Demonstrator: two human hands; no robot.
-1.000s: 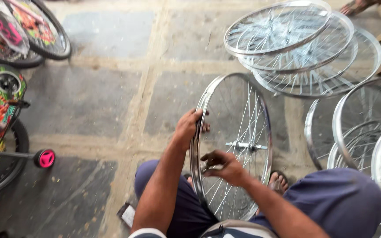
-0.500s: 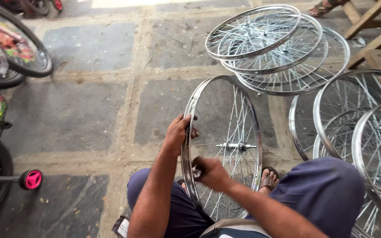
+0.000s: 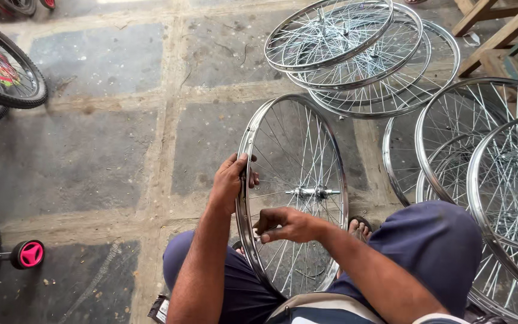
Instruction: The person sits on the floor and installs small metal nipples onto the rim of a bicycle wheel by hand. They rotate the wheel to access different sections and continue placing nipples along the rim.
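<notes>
The left hand [image 3: 230, 183] has its fingers wrapped around the rim of an upright silver spoked wheel [image 3: 295, 192] standing between the person's knees, while the right hand [image 3: 283, 225] pinches its fingers narrow at the spokes just inside that rim. Beyond the fingers, a stack of wheels [image 3: 355, 48] lies flat on the stone floor [image 3: 91, 138]. Below the left elbow, a small labelled packet [image 3: 160, 309] lies there too.

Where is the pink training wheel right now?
In the head view, the pink training wheel sits low at the left edge on the stone floor, left of the person's left hand gripping the upright spoked wheel.
</notes>
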